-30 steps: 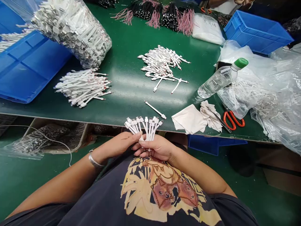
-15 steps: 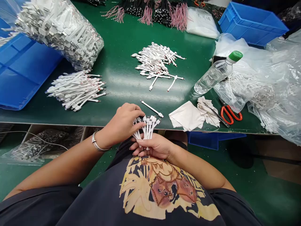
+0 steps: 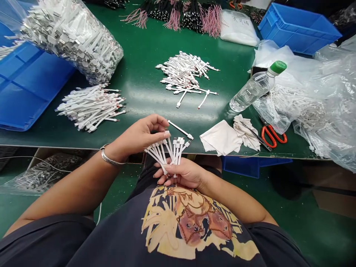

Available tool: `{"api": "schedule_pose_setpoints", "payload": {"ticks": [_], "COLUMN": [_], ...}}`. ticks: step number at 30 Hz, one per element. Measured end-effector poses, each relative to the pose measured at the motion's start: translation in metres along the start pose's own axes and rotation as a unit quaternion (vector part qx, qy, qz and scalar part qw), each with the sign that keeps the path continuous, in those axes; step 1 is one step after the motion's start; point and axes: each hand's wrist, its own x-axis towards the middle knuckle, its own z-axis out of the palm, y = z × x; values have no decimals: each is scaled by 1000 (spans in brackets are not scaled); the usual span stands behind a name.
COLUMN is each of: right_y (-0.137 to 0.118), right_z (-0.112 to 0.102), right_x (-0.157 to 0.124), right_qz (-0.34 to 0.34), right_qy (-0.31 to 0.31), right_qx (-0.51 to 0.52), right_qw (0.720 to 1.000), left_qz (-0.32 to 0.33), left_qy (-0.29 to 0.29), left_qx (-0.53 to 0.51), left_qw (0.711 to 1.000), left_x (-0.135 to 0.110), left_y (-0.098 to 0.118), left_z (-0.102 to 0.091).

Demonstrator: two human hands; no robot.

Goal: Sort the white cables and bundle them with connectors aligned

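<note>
My right hand is closed round the lower ends of a fan of short white cables, held just below the edge of the green table. My left hand is above the fan, thumb and fingers pinched on the top of one cable at its left side. One loose white cable lies on the table just beyond the hands. A pile of the same white cables lies at the left, and another pile at the middle.
A clear bag of cables leans over a blue tray at the left. To the right lie a water bottle, white cloths, orange-handled scissors, plastic bags and a blue bin. Black and pink wires lie at the back.
My left hand has risen from the base of the fan to its top and pinched one cable, spreading the left side of the fan outward. The right hand has held still.
</note>
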Motion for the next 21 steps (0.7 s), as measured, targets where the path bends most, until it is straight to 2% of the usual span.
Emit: {"api": "schedule_pose_setpoints", "payload": {"ticks": [4, 9, 12, 14, 17, 19, 21], "right_y": [0, 1, 2, 2, 2, 2, 2], "right_z": [0, -1, -1, 0, -1, -1, -2], "right_x": [1, 2, 2, 2, 2, 1, 1], "right_qz": [1, 1, -1, -3, -1, 0, 2], "right_qy": [3, -1, 1, 2, -2, -4, -6], "right_qx": [1, 0, 3, 4, 6, 7, 7], "right_qw": [1000, 1000, 1000, 1000, 1000, 1000, 1000], "left_qz": [-7, 75, 91, 80, 83, 115, 156], "left_qy": [14, 97, 132, 150, 175, 190, 172], "left_qx": [-87, -166, -179, -128, 32, 159, 256], "left_qw": [996, 978, 971, 977, 980, 962, 938], "left_x": [6, 28, 48, 59, 60, 50, 36], "left_y": [5, 19, 23, 20, 12, 6, 3], "left_z": [-5, -11, -7, -2, 2, 2, 0]}}
